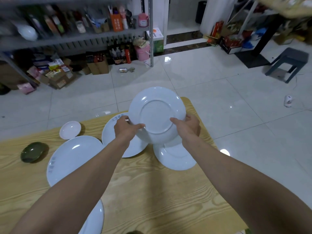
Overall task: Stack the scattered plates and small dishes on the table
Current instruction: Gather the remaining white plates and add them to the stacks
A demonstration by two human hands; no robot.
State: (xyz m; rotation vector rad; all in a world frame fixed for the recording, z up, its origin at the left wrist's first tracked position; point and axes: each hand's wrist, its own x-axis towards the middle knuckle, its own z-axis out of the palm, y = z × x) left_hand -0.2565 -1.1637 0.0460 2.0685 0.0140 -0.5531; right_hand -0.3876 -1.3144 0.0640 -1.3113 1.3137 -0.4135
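A white plate (157,112) is held up above the wooden table (152,191), tilted so its underside faces me. My left hand (125,128) grips its left rim and my right hand (187,126) grips its right rim. Below it lie a white plate (175,157) at the right and a lettered white plate (111,132) behind my left hand. A large white plate (72,157) lies at the left. A small pink dish (70,130) and a dark green dish (33,152) sit further left. Another white plate (94,222) shows at the near edge.
The table's far edge runs close behind the plates, with glossy tiled floor (219,98) beyond. Cluttered metal shelves (76,36) and boxes stand at the back left. A grey stool (288,63) stands at the right.
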